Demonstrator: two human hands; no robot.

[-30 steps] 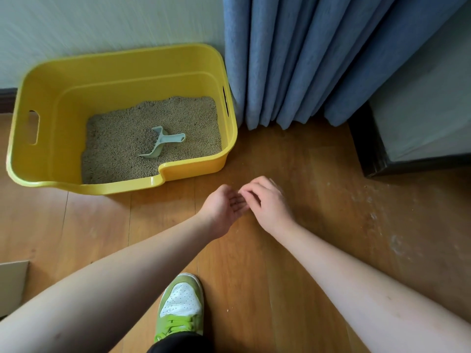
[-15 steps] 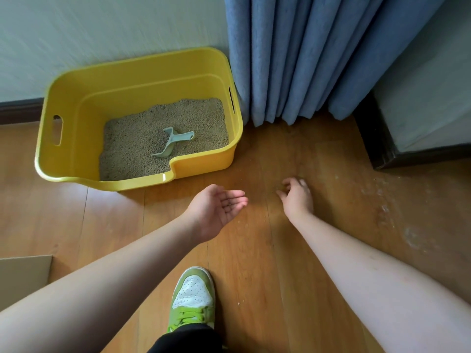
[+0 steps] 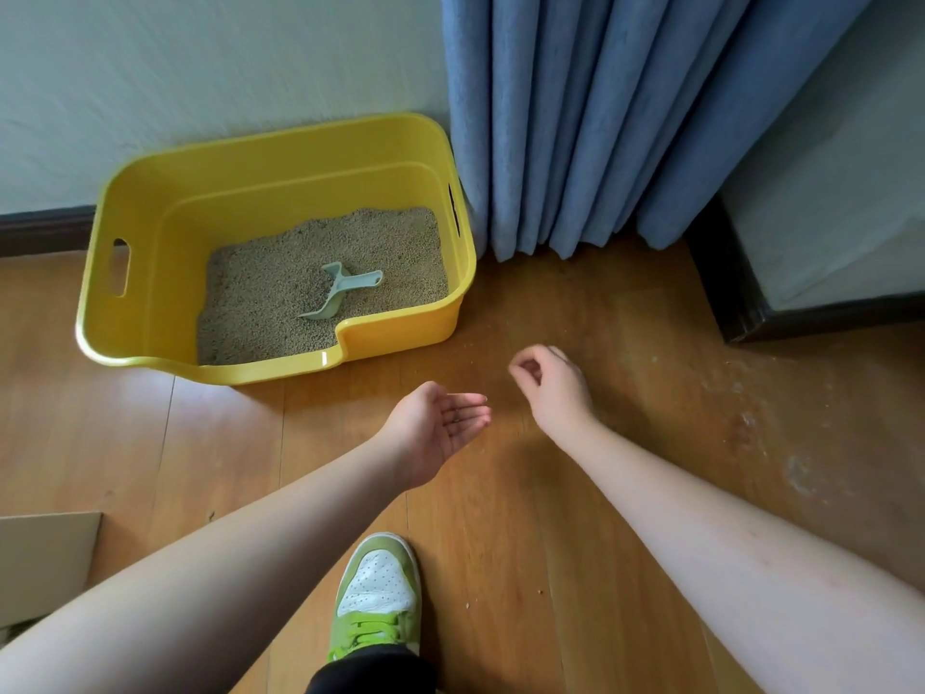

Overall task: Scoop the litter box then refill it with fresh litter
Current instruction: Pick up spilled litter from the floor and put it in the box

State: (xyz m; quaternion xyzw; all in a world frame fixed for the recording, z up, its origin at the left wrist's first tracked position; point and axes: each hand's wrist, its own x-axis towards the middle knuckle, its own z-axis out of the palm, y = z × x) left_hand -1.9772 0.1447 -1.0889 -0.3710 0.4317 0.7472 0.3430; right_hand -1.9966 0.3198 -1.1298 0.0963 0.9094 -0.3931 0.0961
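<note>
- Pinching with thumb and curled fingertips, the right hand (image 3: pixel 553 385) hangs just above the wooden floor (image 3: pixel 625 493); whatever sits in the pinch is too small to make out, though a stray pellet is a fair guess.
- Half a second ago this hand was down on the boards with its fingers spread at the floor; it has since lifted a little and curled in.
- Cupped palm-up and relaxed, the left hand (image 3: pixel 440 428) grips nothing; a few dark specks seem to lie on its fingers, probably collected grains. It has kept this pose and place, near the right hand but apart from it.
- A second ago the two hands were touching, so this reads as one round of a pick-and-drop cycle: stray litter is gathered from the floor into the waiting palm.
- More loose grains (image 3: pixel 540 591) dot the boards near the green shoe (image 3: pixel 378 601).
- Beyond the hands, the yellow litter box (image 3: pixel 150 273) stands on the floor against the wall, beside the blue curtain (image 3: pixel 600 122).
- Its litter (image 3: pixel 260 303) lies in a shallow layer, with the pale scoop (image 3: pixel 338 295) resting on top, untouched.
- As a judgement, the main scooping and refilling are paused for floor tidying; the palmful probably goes back to the box or into the bin.
</note>
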